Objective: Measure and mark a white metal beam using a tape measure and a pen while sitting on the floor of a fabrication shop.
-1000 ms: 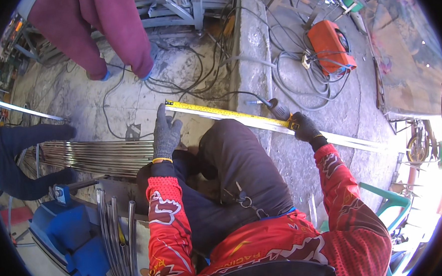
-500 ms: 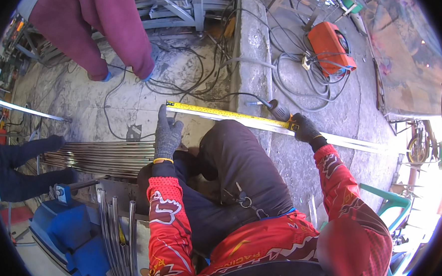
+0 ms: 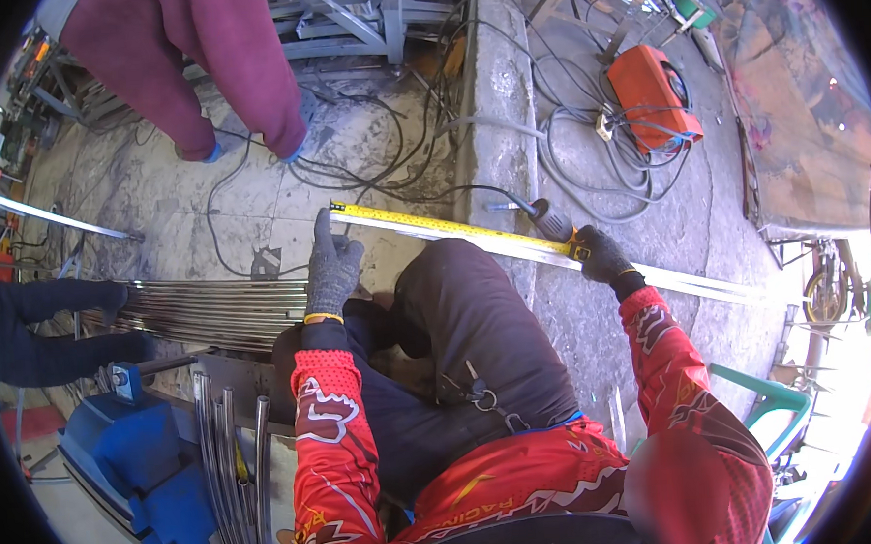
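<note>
Vs a second ago: both hands and tape measure [image 3: 458, 230] look unchanged; at left, one foot of the dark-trousered co-worker [image 3: 50, 332] has drawn back leftward, the other about the same. Maroon-trousered co-worker [image 3: 238, 66] about as before.

Tape blade is out along a pale metal bar [image 3: 697, 281], crossing the left edge of the raised concrete slab [image 3: 499, 81]: its tip is over the lower floor [image 3: 181, 202], its case over the slab.

Left hand [image 3: 333, 269], gloved: index finger straight at the tip, thumb spread away from it, rest can't tell. Right hand [image 3: 602, 255], gloved: fingers curled around the case.

Room: corded power tool [image 3: 551, 221] sits just beside the blade's far side, near the case; past it, cable loops and an orange-red welding machine [image 3: 651, 98] farther up the slab. On the lower floor, steel tubes [image 3: 221, 311] run leftward from beside the left hand.
</note>
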The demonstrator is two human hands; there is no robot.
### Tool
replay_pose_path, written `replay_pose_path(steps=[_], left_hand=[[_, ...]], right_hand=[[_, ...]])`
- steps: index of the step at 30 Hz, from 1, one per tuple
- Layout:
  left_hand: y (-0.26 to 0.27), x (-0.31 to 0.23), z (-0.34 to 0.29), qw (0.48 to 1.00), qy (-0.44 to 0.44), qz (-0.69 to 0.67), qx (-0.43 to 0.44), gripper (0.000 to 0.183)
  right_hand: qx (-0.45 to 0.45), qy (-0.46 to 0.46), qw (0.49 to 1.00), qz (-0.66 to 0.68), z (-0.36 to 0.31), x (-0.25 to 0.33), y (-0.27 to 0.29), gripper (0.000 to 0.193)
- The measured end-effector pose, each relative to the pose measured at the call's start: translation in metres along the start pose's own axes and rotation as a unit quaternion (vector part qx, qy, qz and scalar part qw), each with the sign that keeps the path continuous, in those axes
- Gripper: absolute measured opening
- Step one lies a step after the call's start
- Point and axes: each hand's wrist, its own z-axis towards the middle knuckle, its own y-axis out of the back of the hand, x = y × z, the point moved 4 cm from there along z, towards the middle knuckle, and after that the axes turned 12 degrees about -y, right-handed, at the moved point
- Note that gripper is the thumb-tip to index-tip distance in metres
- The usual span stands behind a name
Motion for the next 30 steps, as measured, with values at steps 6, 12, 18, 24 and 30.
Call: replay_pose_path(steps=[6,12,18,24,30], left_hand=[[0.003,-0.005,-0.001,1.0,-0.001,-0.003,0.001,0.083],[-0.004,0.004,0.001,0.999,0.016,-0.04,-0.005,0.082],[-0.005,0.005,0.0,0.999,0.001,-0.037,-0.007,0.083],[-0.002,0.012,0.0,0.999,0.02,-0.037,0.007,0.083],[-0.004,0.005,0.001,1.0,0.016,-0.018,0.011,0.082]], right_hand=[[0.002,0.006,1.0,0.006,0.001,0.0,-0.001,0.053],[-0.012,0.024,1.0,0.015,0.007,-0.01,-0.005,0.052],[0.0,0.01,1.0,-0.016,0.002,-0.002,-0.001,0.053],[0.009,0.0,1.0,-0.017,0.002,0.001,-0.001,0.056],[-0.004,0.006,1.0,-0.017,0.002,-0.005,-0.001,0.055]])
